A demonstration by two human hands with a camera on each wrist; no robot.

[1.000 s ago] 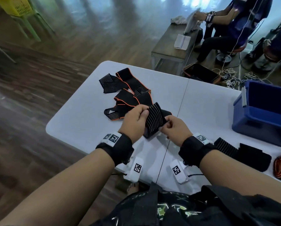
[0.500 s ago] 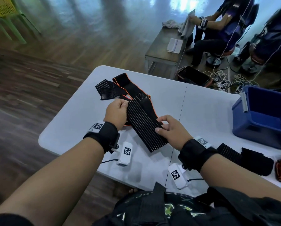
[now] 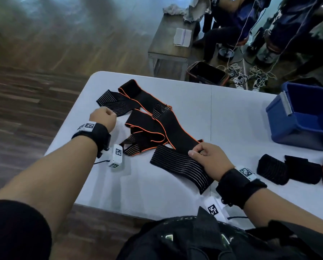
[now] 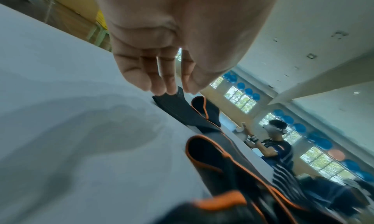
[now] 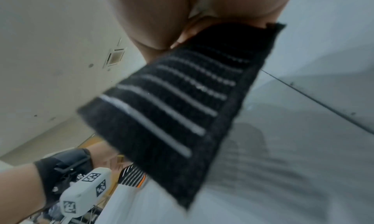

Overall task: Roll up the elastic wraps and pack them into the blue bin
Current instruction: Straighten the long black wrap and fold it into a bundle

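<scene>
Black elastic wraps with orange edging lie tangled across the white table. My left hand reaches to the far left of the tangle and pinches a grey-striped wrap end; in the left wrist view its fingertips close on that end. My right hand grips a wrap where its striped end begins, and this end trails toward me. The open blue bin stands at the right edge. Whether both hands hold one wrap, I cannot tell.
Three rolled wraps lie in a row on the table's right side, below the bin. Behind the table stand a wooden bench, a dark tray and loose cables on the floor, with seated people beyond. The table's left edge is close to my left hand.
My hands have moved apart: the left went out to the far left of the tangle, the right drew back toward me. The wrap now lies spread on the table.
</scene>
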